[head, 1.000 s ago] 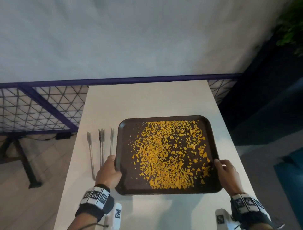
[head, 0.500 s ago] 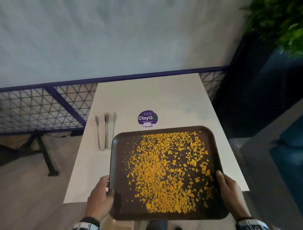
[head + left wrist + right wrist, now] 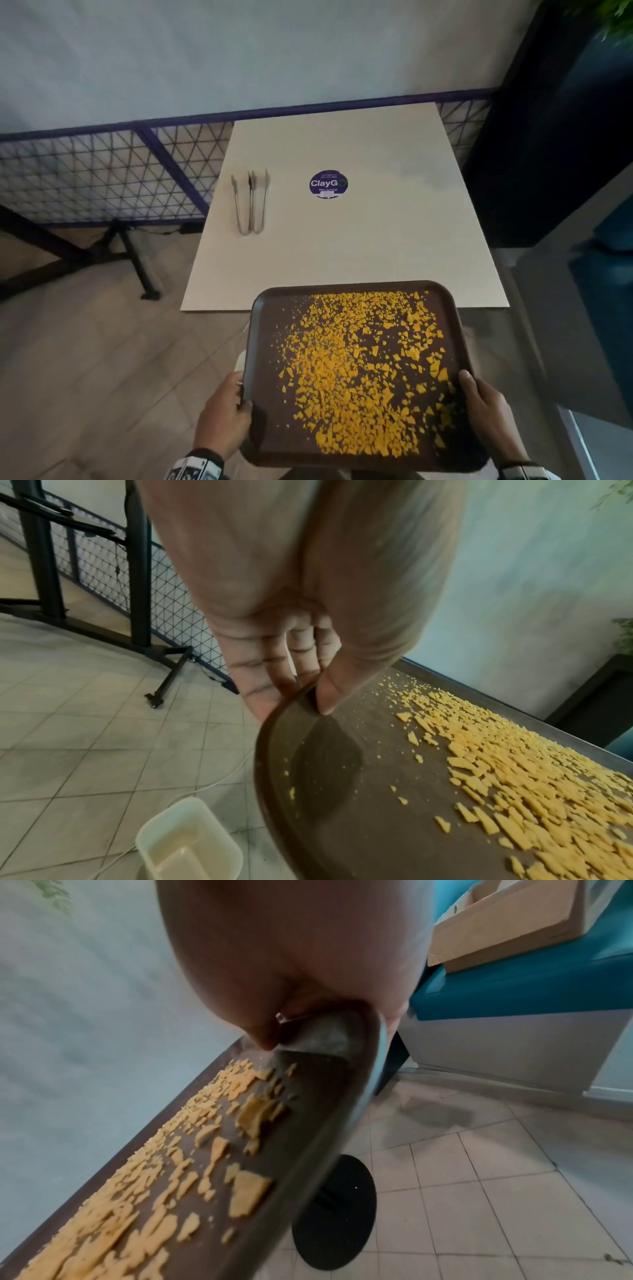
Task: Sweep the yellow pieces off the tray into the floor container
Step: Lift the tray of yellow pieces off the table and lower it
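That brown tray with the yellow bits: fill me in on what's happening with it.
A person holds the brown tray by its side rims, left hand on one and right hand on the other. It is off the white table, over the tiled floor. The yellow pieces all lie on it; the white floor container sits below its left edge.

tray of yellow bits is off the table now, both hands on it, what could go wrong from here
The yellow pieces lie loose and spread close to the tray rim, so a tilt could spill them onto the floor tiles.

The floor container is small beside the tray, so pouring over a wide edge would likely miss.

The left hand and right hand both grip the near end only, so the far end may dip.
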A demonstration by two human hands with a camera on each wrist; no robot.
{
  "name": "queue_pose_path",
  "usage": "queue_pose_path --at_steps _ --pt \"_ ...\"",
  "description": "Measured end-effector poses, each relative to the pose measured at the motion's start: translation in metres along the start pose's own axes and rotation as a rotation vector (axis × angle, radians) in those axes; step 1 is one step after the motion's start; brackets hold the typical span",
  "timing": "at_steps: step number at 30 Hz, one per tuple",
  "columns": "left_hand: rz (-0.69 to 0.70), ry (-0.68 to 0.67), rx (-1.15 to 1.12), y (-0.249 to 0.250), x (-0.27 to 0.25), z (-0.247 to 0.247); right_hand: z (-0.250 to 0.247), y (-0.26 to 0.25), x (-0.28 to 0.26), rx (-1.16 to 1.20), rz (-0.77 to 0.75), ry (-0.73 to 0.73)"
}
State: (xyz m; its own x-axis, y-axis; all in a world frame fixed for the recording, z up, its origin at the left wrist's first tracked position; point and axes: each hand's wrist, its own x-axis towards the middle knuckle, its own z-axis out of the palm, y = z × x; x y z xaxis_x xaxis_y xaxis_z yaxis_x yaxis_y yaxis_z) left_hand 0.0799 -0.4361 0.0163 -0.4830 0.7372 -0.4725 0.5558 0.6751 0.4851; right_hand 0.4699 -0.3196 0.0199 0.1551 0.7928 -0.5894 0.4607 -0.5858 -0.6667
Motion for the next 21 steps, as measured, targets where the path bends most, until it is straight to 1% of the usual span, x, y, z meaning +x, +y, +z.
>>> queue_pose_path --at_steps 4,13,16,21 --pt "0.016 0.014 -0.008 -0.027 -0.011 0.003 0.019 0.019 -0.020 -0.048 -0.026 0.010" --pt "0.002 -0.035 -0.027 -0.097 -0.019 0.012 0.064 0.061 -0.052 -0.153 0.085 0.078" --pt "-0.007 -0.059 -0.018 -0.109 -0.019 0.017 0.074 0.070 -0.060 -0.194 0.098 0.131" --pt "-0.041 -0.059 -0.008 -0.124 -0.015 0.022 0.092 0.081 -0.060 -0.207 0.128 0.143"
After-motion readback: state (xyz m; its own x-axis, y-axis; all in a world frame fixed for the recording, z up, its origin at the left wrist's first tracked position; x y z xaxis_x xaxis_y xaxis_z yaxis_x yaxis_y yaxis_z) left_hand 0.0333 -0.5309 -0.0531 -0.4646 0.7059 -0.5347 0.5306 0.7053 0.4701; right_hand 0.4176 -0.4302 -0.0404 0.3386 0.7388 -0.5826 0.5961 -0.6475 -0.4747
